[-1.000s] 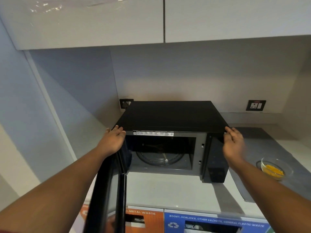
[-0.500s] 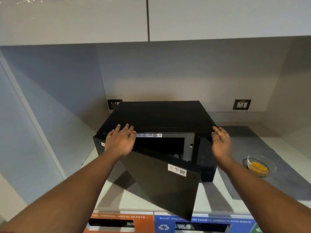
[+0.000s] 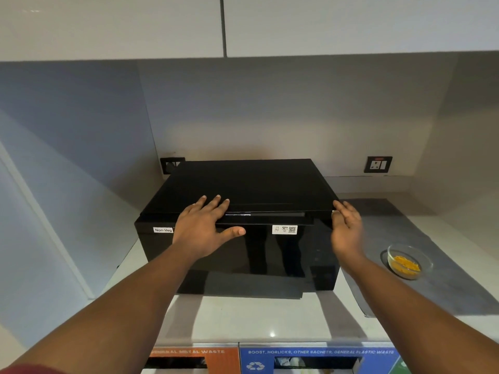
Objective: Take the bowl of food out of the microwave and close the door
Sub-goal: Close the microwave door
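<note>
The black microwave (image 3: 251, 184) stands on the white counter with its glossy door (image 3: 270, 255) almost flush against the front; a thin gap shows along the top edge. My left hand (image 3: 205, 228) lies flat with spread fingers on the door's upper left, fingertips over the top edge. My right hand (image 3: 347, 228) rests open against the microwave's upper right corner. A clear glass bowl (image 3: 406, 261) with yellow food sits on the grey mat (image 3: 445, 287) to the right of the microwave.
White wall cabinets (image 3: 243, 25) hang overhead. A wall socket (image 3: 378, 164) is at the back right and another socket (image 3: 171, 164) behind the microwave's left. Labelled waste bins, orange (image 3: 194, 359) and blue (image 3: 318, 359), sit below the counter edge. A wall panel closes the left side.
The door has swung from wide open at the left to nearly closed, with my left hand pushing it. My right hand stayed at the upper right corner.
</note>
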`<state>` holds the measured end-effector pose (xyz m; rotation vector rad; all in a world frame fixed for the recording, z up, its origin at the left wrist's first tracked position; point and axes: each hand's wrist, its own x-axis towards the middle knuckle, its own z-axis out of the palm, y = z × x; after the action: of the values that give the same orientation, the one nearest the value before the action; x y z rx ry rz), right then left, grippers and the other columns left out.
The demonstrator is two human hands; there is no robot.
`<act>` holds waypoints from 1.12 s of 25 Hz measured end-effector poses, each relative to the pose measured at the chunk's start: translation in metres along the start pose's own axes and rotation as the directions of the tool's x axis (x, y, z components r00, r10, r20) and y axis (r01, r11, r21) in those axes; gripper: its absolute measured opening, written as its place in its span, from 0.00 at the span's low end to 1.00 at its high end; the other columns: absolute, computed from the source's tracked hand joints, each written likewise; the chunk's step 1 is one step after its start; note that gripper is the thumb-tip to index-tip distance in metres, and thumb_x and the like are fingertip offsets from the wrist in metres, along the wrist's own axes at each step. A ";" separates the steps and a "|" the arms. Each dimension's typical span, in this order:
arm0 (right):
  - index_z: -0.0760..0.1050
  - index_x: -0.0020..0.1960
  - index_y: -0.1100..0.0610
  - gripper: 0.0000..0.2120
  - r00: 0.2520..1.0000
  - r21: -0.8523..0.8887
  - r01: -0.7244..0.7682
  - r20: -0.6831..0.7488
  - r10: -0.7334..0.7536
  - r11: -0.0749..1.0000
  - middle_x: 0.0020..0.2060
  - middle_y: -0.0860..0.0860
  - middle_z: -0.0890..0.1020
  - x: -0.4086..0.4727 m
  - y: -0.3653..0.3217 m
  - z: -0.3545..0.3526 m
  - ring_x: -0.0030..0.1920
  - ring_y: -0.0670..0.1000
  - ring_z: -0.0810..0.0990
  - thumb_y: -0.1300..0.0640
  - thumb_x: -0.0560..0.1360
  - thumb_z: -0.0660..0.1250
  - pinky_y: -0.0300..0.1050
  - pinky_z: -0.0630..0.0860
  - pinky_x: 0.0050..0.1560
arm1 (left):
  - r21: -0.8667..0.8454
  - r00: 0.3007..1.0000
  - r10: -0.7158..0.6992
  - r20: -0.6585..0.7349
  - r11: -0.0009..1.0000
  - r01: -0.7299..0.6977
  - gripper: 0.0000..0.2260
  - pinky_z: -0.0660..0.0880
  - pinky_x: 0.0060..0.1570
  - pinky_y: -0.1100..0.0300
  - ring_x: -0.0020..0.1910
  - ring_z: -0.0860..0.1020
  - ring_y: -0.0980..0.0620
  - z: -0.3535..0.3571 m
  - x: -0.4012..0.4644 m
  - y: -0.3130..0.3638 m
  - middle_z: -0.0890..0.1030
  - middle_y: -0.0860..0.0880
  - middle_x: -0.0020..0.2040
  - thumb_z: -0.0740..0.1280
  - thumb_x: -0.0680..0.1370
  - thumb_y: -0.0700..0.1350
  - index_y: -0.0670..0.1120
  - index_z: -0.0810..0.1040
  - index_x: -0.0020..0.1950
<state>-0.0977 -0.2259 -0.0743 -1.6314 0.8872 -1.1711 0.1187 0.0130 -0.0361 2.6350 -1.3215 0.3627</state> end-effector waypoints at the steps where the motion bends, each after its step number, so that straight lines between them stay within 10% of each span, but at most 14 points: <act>1: 0.73 0.71 0.55 0.17 1.000 -0.002 0.005 -0.006 -0.005 1.000 0.74 0.52 0.68 0.000 0.000 0.001 0.72 0.52 0.68 0.57 0.83 0.58 0.41 0.64 0.66 | 0.001 1.000 -0.001 -0.009 1.000 0.001 0.45 0.57 0.76 0.44 0.81 0.54 0.48 0.001 0.001 0.000 0.59 0.55 0.81 0.45 0.68 0.82 0.60 0.56 0.80; 28: 0.71 0.72 0.55 0.19 0.999 -0.085 0.035 -0.022 -0.037 0.996 0.74 0.52 0.66 -0.008 -0.004 0.001 0.66 0.43 0.66 0.55 0.83 0.57 0.35 0.63 0.61 | -0.028 0.999 0.002 -0.033 1.000 -0.002 0.37 0.57 0.76 0.45 0.80 0.56 0.48 0.004 0.001 0.008 0.60 0.55 0.80 0.49 0.74 0.76 0.59 0.58 0.79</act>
<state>-0.0989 -0.2174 -0.0732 -1.7112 0.9372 -1.1943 0.1132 0.0060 -0.0388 2.5937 -1.3096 0.3833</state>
